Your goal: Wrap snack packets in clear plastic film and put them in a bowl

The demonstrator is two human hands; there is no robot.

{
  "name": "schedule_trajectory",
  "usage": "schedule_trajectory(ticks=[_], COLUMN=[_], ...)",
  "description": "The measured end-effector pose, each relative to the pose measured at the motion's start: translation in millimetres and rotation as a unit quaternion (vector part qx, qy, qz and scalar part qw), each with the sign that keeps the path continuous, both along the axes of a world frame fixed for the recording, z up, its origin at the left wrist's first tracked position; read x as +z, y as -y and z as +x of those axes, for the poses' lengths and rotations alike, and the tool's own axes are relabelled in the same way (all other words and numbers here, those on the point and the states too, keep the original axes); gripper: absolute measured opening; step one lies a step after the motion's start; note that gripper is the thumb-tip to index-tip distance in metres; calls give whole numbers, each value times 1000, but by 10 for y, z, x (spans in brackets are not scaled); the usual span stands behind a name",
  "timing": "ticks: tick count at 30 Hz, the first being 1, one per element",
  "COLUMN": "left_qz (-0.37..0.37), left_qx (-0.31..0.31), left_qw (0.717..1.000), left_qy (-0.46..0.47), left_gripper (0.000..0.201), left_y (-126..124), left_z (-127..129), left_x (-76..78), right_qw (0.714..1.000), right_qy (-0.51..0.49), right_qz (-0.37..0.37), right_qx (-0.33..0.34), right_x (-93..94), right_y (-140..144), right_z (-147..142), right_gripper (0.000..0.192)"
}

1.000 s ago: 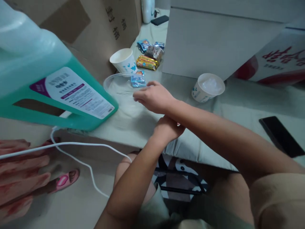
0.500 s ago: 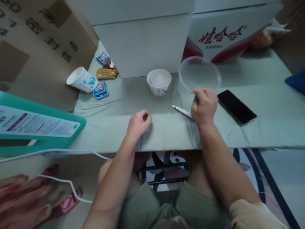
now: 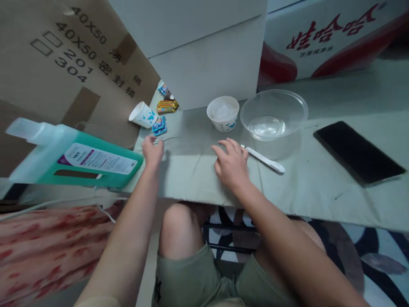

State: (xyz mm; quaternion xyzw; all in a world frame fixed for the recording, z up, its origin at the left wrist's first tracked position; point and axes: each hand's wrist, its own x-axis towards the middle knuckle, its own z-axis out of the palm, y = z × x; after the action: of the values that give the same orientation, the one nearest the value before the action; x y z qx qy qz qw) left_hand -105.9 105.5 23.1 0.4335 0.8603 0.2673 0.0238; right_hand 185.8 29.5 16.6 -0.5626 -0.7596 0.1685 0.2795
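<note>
Bowl: on the bench, right of the cup.
Stick: before the bowl, beside your right hand.
Phone: far right.
Jug: left of your left hand.

A white carton stands at the back of the cloth-covered desk. Left of it leans a brown cardboard box, with a green detergent jug lying below; right of it, a red-printed box and a black phone.
</note>
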Motion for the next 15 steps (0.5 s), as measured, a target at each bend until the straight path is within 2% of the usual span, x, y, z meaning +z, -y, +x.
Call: schedule_trajectory(ticks=[2,4,9,13,15], left_qz=[-32,-75,-109,-138,-155], left_qx=[-32,-26,-9,-4,-21], left_qw=[998,996,993,990,987], left_qy=[-39,-42,-39,-28,-39], left_gripper=[53,70,81,88,90], left_y=[-301,-567,-1007,-1357,-1551], left_z=[125,263,406,303,214], left_x=[-10,-37,-71,-64,-96], right_qw=[1000,999,998,996,997], right_qy=[-21,-35,-45,-21,-9], right_qz=[3,8,45,74,72], right_qx=[-9,-15,-27,-38,-38], right_x=[-21,-33,-82,-116,-126], right_y=[-125,-207,-266,-292,-305], right_z=[10,23,11,-29,-45], right_gripper=[47,44,38,31,29])
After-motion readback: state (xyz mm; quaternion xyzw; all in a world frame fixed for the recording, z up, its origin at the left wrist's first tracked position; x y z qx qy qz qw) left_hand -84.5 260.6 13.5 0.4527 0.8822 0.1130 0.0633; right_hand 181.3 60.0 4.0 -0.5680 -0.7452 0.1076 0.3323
